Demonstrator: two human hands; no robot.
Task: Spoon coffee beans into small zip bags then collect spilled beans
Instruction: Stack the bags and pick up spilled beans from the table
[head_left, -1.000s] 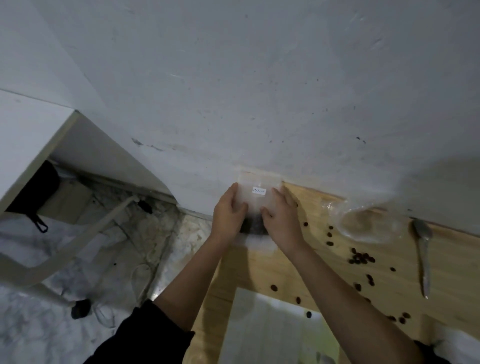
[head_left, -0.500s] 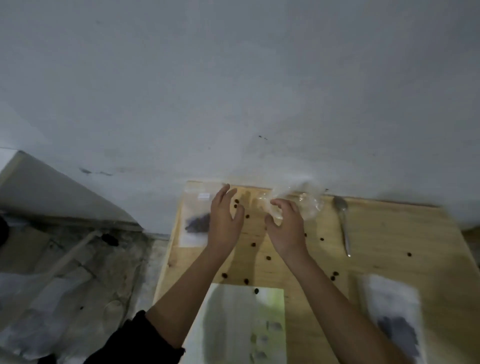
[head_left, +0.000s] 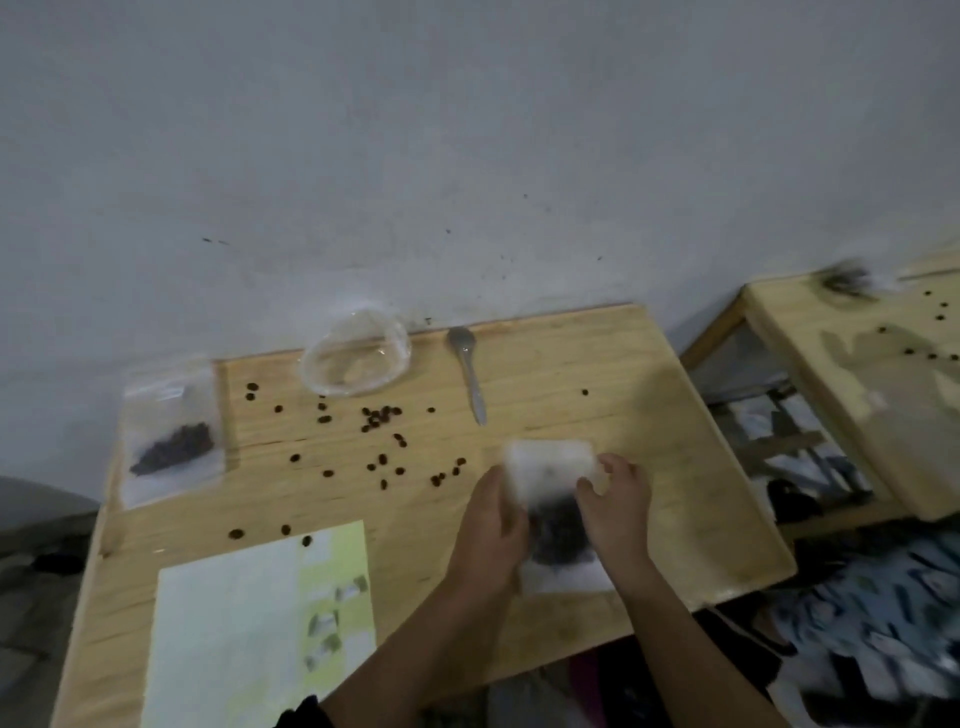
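A small white label strip sits near the top of the second zip bag (head_left: 174, 431), too blurred to read. The paper sheet (head_left: 234, 623) at the near left of the bench (head_left: 597, 374) is white with a pale green band and a column of small pictures; its print cannot be made out either.

The bench is pale, plank-grained wood with a raised rim, pushed against a matt grey wall (head_left: 467, 156). Near the middle right of it, both hands hold a clear, soft plastic zip bag (head_left: 550, 467), motion-blurred, with a dark clump of coffee beans (head_left: 558, 525) low inside. The left hand (head_left: 493, 525) grips the bag's left edge with curled fingers. The right hand (head_left: 618, 509) pinches its right side between thumb and fingers.

The second zip bag lies flat on the far left edge, a dark heap of beans in its lower half. A clear, thin-walled plastic bowl (head_left: 356, 358) with a crumpled rim stands by the wall. Just right of it lies a grey spoon (head_left: 467, 374), bowl end towards the wall. Spilled beans (head_left: 382, 415), small dark ovals, lie scattered between the bowl, the paper sheet and the hands; one lies apart at the right. A second bench (head_left: 795, 312) of the same wood, at the right, carries a few more beans.
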